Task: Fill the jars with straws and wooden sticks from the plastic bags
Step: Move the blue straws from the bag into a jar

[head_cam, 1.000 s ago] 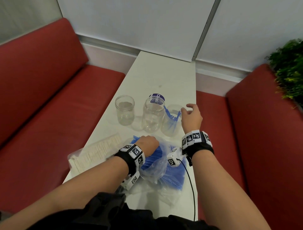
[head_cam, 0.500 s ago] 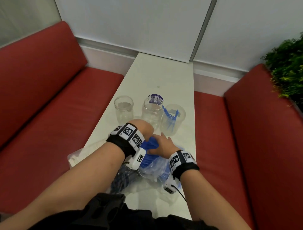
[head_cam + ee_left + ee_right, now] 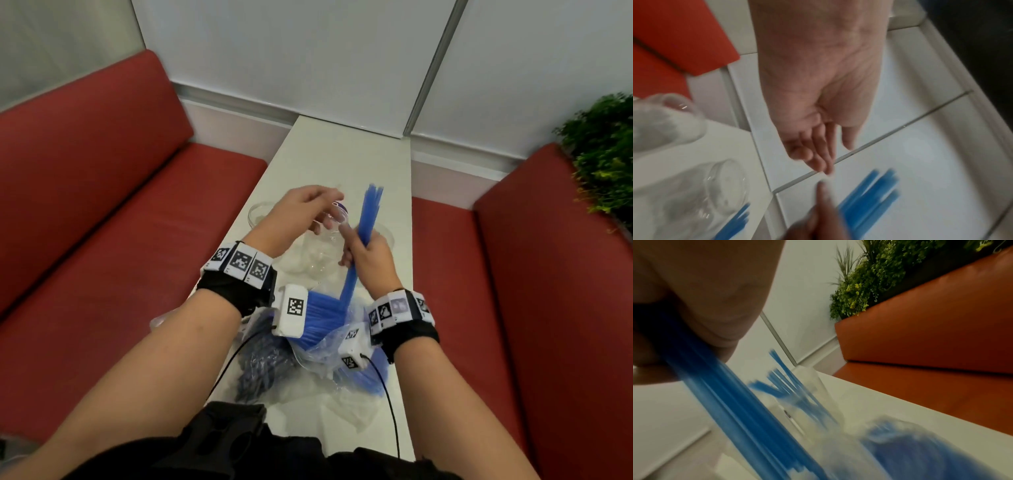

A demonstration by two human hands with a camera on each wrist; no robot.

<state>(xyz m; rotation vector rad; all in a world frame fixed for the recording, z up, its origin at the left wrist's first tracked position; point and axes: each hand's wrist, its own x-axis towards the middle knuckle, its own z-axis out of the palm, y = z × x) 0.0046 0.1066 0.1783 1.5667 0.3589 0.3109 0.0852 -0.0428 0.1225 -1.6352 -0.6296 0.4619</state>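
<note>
Jars: three clear ones on the white table (image 3: 346,154). The left jar (image 3: 257,213) shows only part of its rim past the left wrist; the middle jar (image 3: 317,257) is mostly covered by both hands; the right jar (image 3: 386,233) peeks out behind the right hand and already holds a few blue straws, seen in the right wrist view.
Left hand (image 3: 301,216): raised over the middle jar, fingers loosely extended, holding nothing; its fingertips (image 3: 824,164) point toward the held straws.
Held straws (image 3: 367,219): one bundle of blue straws, exact count lost to blur, standing nearly upright, tops above the jars, lower ends reaching down toward the bag.
Right hand (image 3: 368,255): fingers curled round the middle of the bundle, straws sticking out above and below the fist.
Straw bag (image 3: 329,342): one clear plastic bag with many more blue straws, on the table just below the hands, partly hidden by the wrist cameras.
Darker bag (image 3: 260,366): crumpled plastic with dark contents beside it, contents unclear.
Hard to make out: both wrist views are smeared; any bag of wooden sticks is covered by the left forearm.
</note>
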